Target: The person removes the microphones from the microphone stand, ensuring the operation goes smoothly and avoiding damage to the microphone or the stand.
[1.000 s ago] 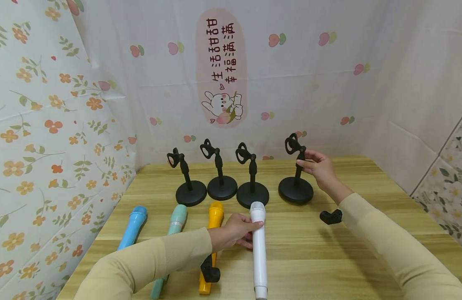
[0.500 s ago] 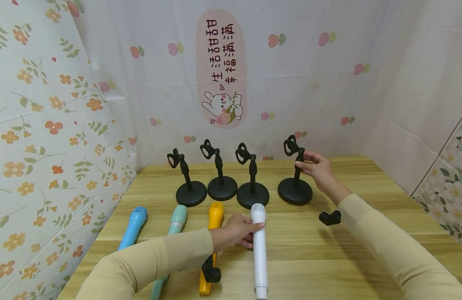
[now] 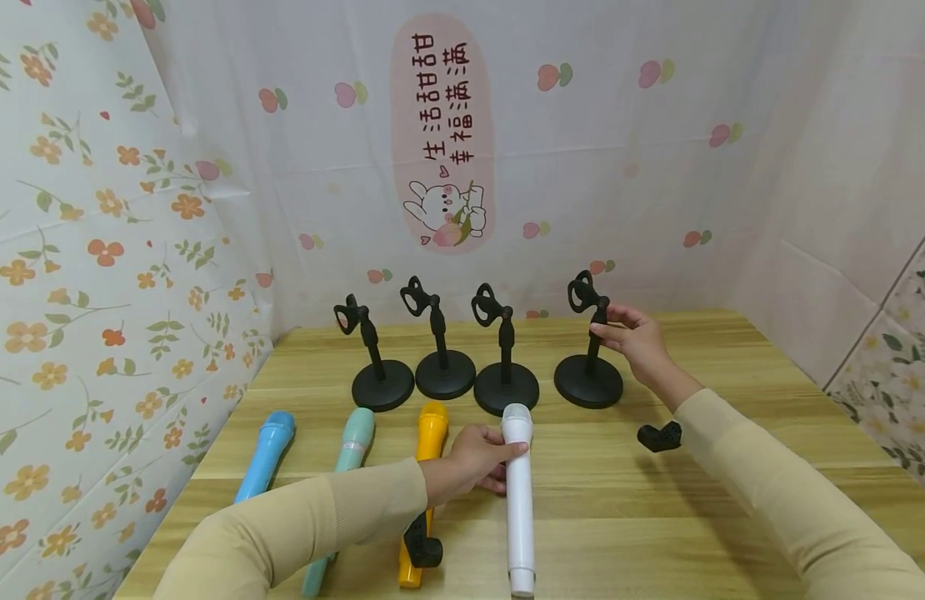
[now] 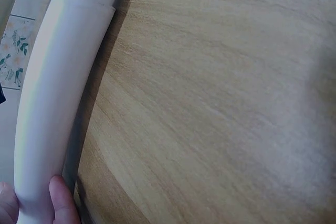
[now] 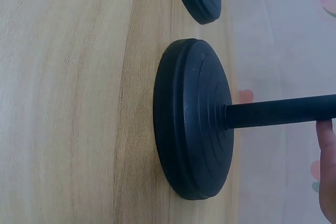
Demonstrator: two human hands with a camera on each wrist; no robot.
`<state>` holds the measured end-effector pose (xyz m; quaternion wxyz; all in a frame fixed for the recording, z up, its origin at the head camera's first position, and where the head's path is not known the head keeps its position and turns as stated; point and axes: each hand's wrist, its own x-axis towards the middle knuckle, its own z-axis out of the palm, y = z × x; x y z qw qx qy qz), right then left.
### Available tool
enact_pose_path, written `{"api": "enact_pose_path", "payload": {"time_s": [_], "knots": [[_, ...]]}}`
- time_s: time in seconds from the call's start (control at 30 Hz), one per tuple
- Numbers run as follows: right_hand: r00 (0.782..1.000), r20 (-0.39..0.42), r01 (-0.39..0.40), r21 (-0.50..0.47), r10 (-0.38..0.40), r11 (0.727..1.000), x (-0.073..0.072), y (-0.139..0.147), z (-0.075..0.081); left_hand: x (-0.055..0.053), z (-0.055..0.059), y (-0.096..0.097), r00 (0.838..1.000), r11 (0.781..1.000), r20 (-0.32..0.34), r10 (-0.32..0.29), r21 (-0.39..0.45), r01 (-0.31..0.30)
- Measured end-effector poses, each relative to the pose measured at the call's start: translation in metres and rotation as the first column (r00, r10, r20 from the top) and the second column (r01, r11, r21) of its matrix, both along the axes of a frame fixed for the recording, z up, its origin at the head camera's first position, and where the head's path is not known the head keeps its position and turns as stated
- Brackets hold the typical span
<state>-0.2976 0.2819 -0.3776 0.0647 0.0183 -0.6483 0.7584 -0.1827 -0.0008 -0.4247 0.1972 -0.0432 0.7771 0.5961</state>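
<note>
My left hand grips a white microphone just below its mesh head, thumb on top and fingers at the side. In the left wrist view the white microphone runs up from the thumb and a fingertip at the bottom left. My right hand pinches the upper pole of the rightmost black microphone stand. Its round base looks flat on the table in the right wrist view, where only part of a finger shows against the pole. The clip on top of that stand holds nothing.
Three more black stands, the left, middle and right, line the back of the wooden table. Blue, mint and yellow microphones lie to the left, partly under my left arm. A patterned curtain hangs behind.
The rightmost stand has shifted very slightly left with my right hand. My left hand and the white microphone stay practically where they were.
</note>
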Motion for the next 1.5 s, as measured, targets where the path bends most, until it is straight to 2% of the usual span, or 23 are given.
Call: {"api": "enact_pose_path", "payload": {"time_s": [0.5,0.8,1.5], "knots": [[1.000,0.011,0.014,-0.002,-0.014,1.000,0.0010,-0.0001,-0.0020,0.0011,0.0013,-0.0014,1.000,1.000,-0.004,0.004,-0.019,-0.004],[0.999,-0.022,0.024,-0.006,-0.024,1.000,0.0049,-0.0029,-0.0005,0.0022,0.0036,-0.0018,1.000,0.999,-0.002,0.010,-0.047,-0.010],[0.999,-0.020,0.025,-0.018,-0.025,1.000,0.0071,-0.0036,-0.0011,0.0031,0.0060,-0.0059,1.000,0.998,-0.018,-0.010,-0.058,0.009]]}}
